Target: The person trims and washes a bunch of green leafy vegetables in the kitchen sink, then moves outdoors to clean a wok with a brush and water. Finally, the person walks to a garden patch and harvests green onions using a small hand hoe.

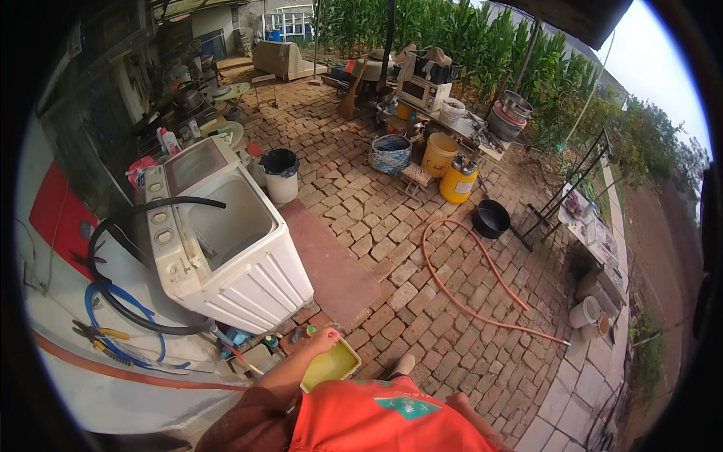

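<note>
My left hand point(326, 340) hangs low beside the washing machine, its fingers curled. From this view it overlaps the far end of a rectangular basin point(334, 361) with a pale rim and yellow-green inside. Whether it grips anything is unclear. Just right of the red apron point(361, 418) I see part of my right hand point(458, 400), its fingers mostly hidden. The white twin-tub washing machine point(248, 294) stands ahead on my left with its wash tub uncovered. A black drain hose point(130, 208) lies across its top, one end over the tub.
An orange hose point(438, 277) loops across the brick paving near a black round tub point(491, 218). A lined bin point(281, 183) stands behind the washer. Farther off are a yellow drum point(457, 185) and a microwave oven point(421, 93). Pliers point(93, 333) lie on the left ledge.
</note>
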A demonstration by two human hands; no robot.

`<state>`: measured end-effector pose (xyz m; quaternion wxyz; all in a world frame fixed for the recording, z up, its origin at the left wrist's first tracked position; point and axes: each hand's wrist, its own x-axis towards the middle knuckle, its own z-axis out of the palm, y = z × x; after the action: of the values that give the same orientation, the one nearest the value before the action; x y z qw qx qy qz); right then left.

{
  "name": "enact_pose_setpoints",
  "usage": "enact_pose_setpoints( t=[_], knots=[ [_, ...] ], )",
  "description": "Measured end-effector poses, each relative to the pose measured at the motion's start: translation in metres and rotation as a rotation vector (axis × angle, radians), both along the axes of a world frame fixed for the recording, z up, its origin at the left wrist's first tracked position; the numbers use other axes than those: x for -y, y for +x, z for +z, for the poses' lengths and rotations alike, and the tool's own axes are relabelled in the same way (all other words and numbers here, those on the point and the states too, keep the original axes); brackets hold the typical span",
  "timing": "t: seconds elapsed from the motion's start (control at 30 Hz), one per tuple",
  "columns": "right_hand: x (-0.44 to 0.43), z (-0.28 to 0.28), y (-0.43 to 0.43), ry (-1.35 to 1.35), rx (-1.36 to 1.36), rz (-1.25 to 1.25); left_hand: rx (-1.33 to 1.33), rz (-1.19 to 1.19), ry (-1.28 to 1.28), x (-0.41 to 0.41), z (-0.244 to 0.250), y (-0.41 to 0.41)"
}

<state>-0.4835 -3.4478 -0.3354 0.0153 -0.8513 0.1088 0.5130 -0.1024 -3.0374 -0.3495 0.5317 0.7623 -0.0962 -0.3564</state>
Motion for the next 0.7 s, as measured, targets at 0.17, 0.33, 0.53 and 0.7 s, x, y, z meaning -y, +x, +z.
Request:
enact_pose_setpoints(
  t=[0.17, 0.33, 0.53, 0.7],
  knots=[
    [0.102, -0.044, 0.109, 0.089, -0.096, 0.065, 0.367, -0.042, 0.166, 0.110, -0.003, 0.119],
    [0.213, -0.086, 0.334, 0.187, -0.060, 0.443, 0.482, -0.149, 0.574, 0.050, -0.095, 0.134],
    [0.280, -0.032, 0.716, -0.035, 0.232, 0.231, -0.557, 0.276, 0.674, 0.043, -0.050, 0.115],
    [0.229, -0.003, 0.980, 0.029, 0.490, 0.510, -0.669, 0.519, 0.528, 0.096, -0.018, 0.190]
  ],
)
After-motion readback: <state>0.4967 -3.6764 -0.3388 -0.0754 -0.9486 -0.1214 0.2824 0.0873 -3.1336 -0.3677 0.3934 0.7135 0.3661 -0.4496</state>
